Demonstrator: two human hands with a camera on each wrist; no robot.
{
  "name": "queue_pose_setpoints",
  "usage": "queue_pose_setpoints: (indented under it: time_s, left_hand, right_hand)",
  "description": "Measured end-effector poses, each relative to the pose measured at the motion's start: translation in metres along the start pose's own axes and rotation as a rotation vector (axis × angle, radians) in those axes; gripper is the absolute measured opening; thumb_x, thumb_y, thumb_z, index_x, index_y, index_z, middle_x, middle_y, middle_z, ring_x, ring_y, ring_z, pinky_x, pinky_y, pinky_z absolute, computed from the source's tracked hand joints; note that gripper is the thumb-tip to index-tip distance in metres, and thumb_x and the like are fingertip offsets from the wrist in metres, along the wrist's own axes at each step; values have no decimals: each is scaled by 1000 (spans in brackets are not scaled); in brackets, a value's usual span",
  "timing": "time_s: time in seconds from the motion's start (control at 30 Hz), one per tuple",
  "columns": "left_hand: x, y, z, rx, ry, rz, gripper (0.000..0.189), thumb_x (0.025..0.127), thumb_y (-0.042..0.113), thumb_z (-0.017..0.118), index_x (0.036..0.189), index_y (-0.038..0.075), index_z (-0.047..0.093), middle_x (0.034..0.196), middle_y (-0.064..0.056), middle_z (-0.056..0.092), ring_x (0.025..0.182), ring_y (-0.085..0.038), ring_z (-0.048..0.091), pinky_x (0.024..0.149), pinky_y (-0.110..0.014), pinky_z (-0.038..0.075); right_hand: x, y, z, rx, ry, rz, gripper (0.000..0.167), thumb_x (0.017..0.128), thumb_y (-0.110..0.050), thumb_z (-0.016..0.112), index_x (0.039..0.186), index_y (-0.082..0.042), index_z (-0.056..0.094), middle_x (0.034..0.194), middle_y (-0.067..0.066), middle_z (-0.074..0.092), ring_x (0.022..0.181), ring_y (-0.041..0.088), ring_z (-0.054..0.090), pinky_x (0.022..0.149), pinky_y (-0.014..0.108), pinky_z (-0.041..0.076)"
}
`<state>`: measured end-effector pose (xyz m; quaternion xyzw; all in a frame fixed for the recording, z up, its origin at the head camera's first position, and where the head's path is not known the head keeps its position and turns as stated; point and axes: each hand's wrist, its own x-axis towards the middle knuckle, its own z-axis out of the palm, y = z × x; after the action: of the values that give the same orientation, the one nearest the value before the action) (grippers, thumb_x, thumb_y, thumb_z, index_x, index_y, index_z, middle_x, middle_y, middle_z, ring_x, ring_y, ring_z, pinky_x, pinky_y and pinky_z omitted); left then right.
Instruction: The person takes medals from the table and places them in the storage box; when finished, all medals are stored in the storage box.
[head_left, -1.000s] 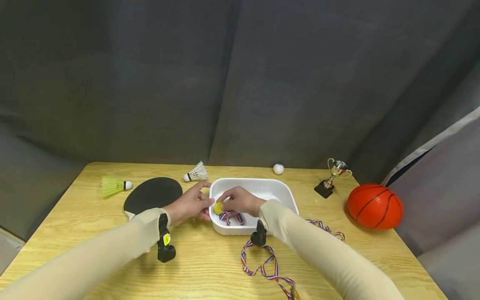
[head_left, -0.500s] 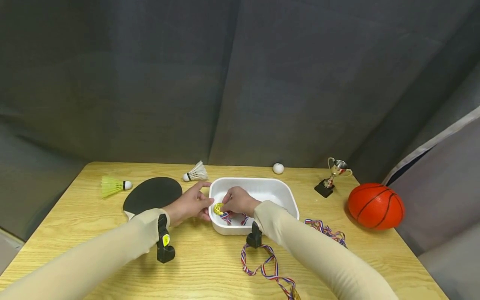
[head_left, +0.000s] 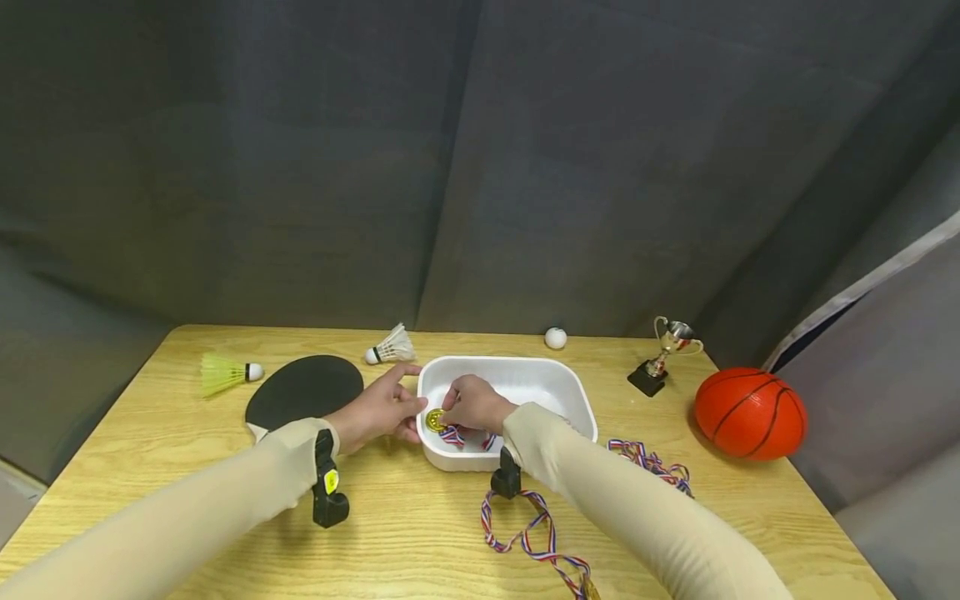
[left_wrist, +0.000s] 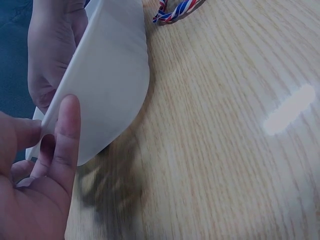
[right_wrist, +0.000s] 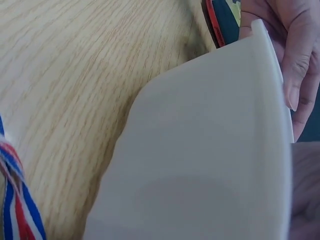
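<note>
A white rectangular plastic tub (head_left: 540, 379) sits near the middle of the wooden table. My left hand (head_left: 381, 408) holds its left end, with the thumb at the rim and fingers against the outer wall (left_wrist: 107, 85) in the left wrist view. Inside the tub, at the left end, is a gold medal (head_left: 435, 419) with a red, white and blue ribbon (head_left: 452, 437). My right hand (head_left: 477, 406) reaches in over the near wall, its curled fingertips at the medal's right edge. In the right wrist view the tub's wall (right_wrist: 195, 140) hides most of this hand.
Left of the tub lie a black table tennis paddle (head_left: 303, 390), a yellow shuttlecock (head_left: 228, 373) and a white shuttlecock (head_left: 393, 345). Ribbons (head_left: 540, 546) lie in front. A white ball (head_left: 556, 337), a trophy cup (head_left: 663, 357) and an orange ball (head_left: 750, 414) stand to the right.
My right hand has shifted slightly right and its fingers now cover less of the medal, which has turned flatter in the tub. The left hand stays on the tub's end.
</note>
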<state>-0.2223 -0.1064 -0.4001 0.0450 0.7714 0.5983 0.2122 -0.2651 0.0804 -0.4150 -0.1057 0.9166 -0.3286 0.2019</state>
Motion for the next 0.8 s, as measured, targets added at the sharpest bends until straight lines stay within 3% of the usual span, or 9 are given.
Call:
queue_pose_setpoints:
  time_s: [0.27,0.43,0.63,0.8]
  left_hand:
    - [1,1,1,3,1,-2,61,108,6,54,162,8,25,116,-24,61,69,-13,66,73,-33,71]
    - [3,2,3,0,-3,-7,61,108,5,54,162,8,25,118,-26,61,71,-13,66,74,-33,71]
    - [3,3,1,12,2,-10,63,108,5,54,162,8,24,114,-24,60,71,-15,66,69,-29,70]
    - [2,1,0,19,1,-10,63,108,5,54,163,9,23,111,-22,58,70,-15,66,70,-30,70]
  right_hand:
    - [-4,-4,-15,-104,-9,-53,11,92,-13,79,89,-5,73,76,-1,65,63,8,54,52,15,44]
    - [-17,-7,-40,-77,11,-113,12,96,-16,75,95,-5,73,80,2,65,66,10,55,54,16,46]
    - [-53,-8,-79,-26,1,-247,13,101,-18,70,105,-5,71,91,5,65,71,14,60,60,20,54]
    - [-95,7,-98,-20,-32,-375,11,102,-16,68,102,-5,69,86,5,66,66,15,61,52,21,53]
